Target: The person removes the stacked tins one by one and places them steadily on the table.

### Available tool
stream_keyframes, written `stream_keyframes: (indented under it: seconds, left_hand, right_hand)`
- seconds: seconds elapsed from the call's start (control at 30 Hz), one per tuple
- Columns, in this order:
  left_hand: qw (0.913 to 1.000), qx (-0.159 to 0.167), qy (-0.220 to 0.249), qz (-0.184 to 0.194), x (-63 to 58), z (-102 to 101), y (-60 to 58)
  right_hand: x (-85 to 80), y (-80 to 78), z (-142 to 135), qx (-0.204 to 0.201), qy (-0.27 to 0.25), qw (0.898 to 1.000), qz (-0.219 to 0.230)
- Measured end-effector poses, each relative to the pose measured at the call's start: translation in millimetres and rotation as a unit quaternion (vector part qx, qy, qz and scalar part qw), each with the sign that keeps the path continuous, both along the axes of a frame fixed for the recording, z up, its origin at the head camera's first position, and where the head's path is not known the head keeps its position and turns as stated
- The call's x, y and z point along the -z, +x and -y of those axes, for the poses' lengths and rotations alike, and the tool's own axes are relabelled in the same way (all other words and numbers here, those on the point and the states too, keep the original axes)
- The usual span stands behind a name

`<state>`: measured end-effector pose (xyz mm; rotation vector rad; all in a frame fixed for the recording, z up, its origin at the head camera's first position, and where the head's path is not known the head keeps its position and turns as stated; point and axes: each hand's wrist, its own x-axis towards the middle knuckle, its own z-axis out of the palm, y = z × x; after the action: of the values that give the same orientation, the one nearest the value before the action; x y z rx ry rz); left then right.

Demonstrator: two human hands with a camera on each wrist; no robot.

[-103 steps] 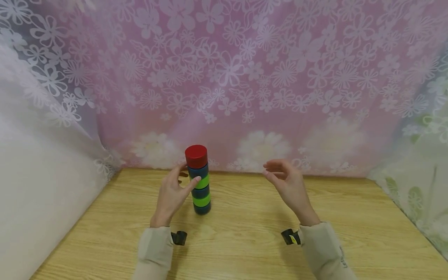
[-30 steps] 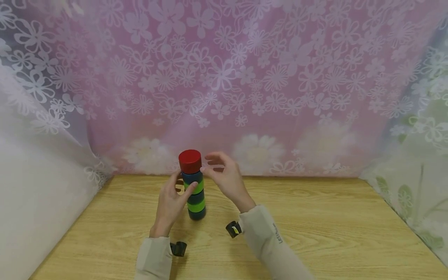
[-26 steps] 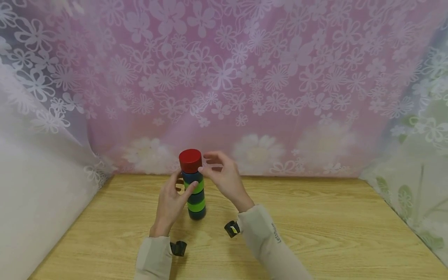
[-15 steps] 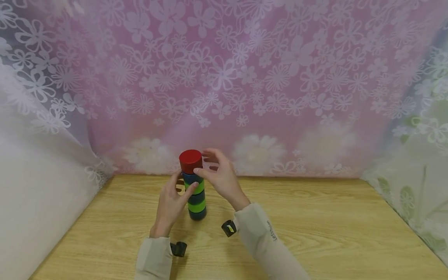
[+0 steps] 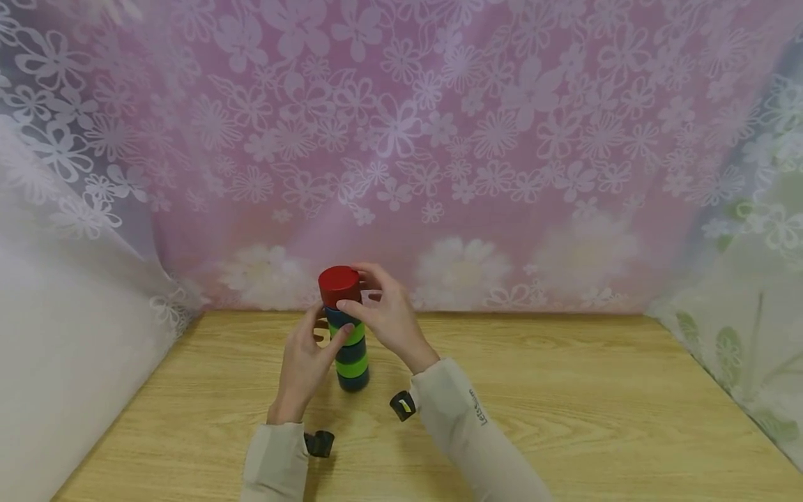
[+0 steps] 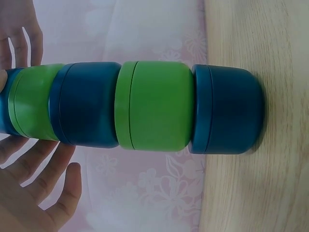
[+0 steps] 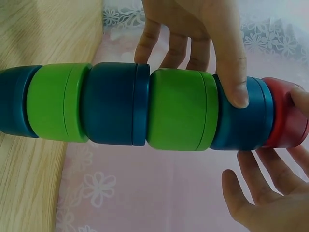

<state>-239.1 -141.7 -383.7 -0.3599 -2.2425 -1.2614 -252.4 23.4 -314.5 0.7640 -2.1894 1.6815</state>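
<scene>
Red up top, and that red canister is pinched between thumb and fingers of the right hand, with the blue canister just beneath held by the left hand. Below, the green-and-blue column is stood upright on the wooden table, left of centre, backed at the far side by a pink floral curtain.
</scene>
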Motion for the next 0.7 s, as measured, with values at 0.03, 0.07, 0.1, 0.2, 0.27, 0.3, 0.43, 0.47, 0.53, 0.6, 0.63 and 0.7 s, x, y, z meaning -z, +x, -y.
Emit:
stream_keyframes:
  seconds: [0.03,0.07,0.1,0.2,0.27,0.3,0.43,0.47,0.53,0.6,0.63,0.7]
  left_hand:
    - [1.0000,0.000,0.000,0.000,-0.1,0.1,-0.1]
    - [1.0000,0.000,0.001,0.001,-0.2,0.2,0.0]
    - [1.0000,0.000,0.002,0.001,-0.3,0.3,0.0]
    - [1.0000,0.000,0.002,-0.001,-1.2,0.1,0.0]
    - [1.0000,0.001,0.003,-0.002,-1.1,0.0,0.5]
    - [1.0000,0.001,0.003,-0.002,-1.0,0.0,0.7]
    - [1.0000,0.004,0.003,-0.001,-0.7,-0.1,0.6]
    - [1.0000,0.004,0.004,0.001,-0.7,-0.1,0.5]
    - [1.0000,0.002,0.004,0.003,-0.6,0.0,0.4]
    - [1.0000,0.001,0.005,0.004,-0.5,0.1,0.3]
    - [1.0000,0.001,0.005,0.004,-0.5,0.1,0.3]
    - [1.0000,0.001,0.005,0.004,-0.4,0.2,0.5]
  right_hand:
    - [-0.4,0.2,-0.2,0.002,-0.002,1.000,-0.002]
    - [-0.8,0.4,-0.5,0.004,-0.004,1.000,-0.003]
    - [-1.2,0.5,-0.9,0.006,-0.006,1.000,-0.005]
    - [-3.3,1.7,-3.2,0.009,-0.012,1.000,-0.011]
    - [-4.6,3.0,-5.0,0.010,-0.015,1.000,-0.013]
    - [-5.5,3.9,-5.9,0.010,-0.016,1.000,-0.015]
    - [-8.0,6.7,-9.9,0.013,-0.024,0.999,-0.022]
    - [-8.3,7.2,-10.7,0.012,-0.027,0.999,-0.024]
    - [-8.3,7.7,-12.0,0.008,-0.033,0.999,-0.028]
    - [-7.8,8.2,-13.2,0.004,-0.040,0.999,-0.029]
    - [-7.2,8.2,-13.8,0.002,-0.044,0.999,-0.029]
    - [-5.9,8.4,-15.1,0.002,-0.047,0.998,-0.030]
